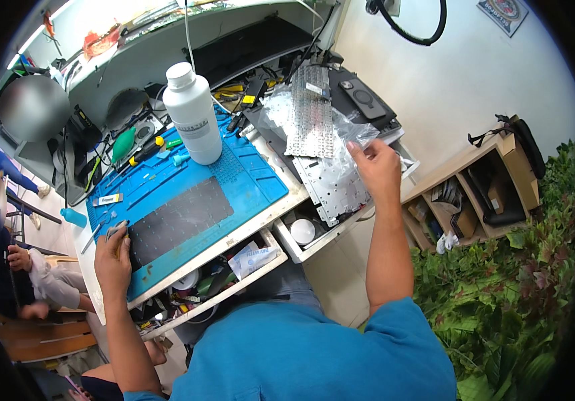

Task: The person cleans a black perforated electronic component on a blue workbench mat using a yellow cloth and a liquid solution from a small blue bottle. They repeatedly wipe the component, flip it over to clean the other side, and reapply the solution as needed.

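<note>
At the left end of the blue work mat (pixel 261 184), my left hand (pixel 112 267) is closed, with a small greyish thing at its fingertips that I cannot make out. Beside it a thin dark rectangular sheet (pixel 184 220) with faint small marks lies flat on the mat. My right hand (pixel 380 170) pinches the edge of a crinkled clear plastic bag (pixel 353 134) at the right of the bench. A silvery keyboard plate (pixel 309 123) rests on that bag. Under them sticks out a perforated metal sheet (pixel 331 194), reaching over a drawer.
A large white bottle (pixel 194 120) stands on the mat, near a screwdriver (pixel 142 155) and a green air blower (pixel 124 144). A phone (pixel 362 100) lies at the back right. Two drawers, one holding a white jar (pixel 302 231), stand open before me. People sit at the left.
</note>
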{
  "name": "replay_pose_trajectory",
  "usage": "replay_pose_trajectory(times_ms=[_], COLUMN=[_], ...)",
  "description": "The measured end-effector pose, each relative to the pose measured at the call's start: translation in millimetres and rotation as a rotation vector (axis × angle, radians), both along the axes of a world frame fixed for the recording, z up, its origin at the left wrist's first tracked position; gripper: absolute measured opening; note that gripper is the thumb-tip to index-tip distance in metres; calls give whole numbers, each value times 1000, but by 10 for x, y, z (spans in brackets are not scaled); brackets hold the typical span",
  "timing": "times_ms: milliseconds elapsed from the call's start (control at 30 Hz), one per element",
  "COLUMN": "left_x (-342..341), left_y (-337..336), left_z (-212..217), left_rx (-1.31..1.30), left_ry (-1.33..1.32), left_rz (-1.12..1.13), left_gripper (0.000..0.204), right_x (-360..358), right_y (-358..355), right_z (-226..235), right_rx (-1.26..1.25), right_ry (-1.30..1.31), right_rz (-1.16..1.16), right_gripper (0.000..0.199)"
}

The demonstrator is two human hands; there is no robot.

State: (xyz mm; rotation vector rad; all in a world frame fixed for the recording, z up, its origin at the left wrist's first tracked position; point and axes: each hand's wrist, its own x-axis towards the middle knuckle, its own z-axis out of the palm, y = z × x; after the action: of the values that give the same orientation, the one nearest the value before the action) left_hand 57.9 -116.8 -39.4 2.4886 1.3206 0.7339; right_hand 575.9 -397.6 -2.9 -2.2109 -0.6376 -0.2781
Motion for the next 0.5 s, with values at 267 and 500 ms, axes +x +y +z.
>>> replay_pose_trajectory(times_ms=[267, 500], left_x=[0, -6], left_y=[-14, -32], left_z=[6, -3], left_rx=[-2, -19], left_ry=[-6, -32], left_rz=[9, 35], left_gripper=[29, 29], right_x=[430, 483], right_y=[453, 594], right_z=[719, 1320], right_rx=[571, 721], right_ry=[531, 431], right_rz=[425, 484], right_gripper=[22, 17])
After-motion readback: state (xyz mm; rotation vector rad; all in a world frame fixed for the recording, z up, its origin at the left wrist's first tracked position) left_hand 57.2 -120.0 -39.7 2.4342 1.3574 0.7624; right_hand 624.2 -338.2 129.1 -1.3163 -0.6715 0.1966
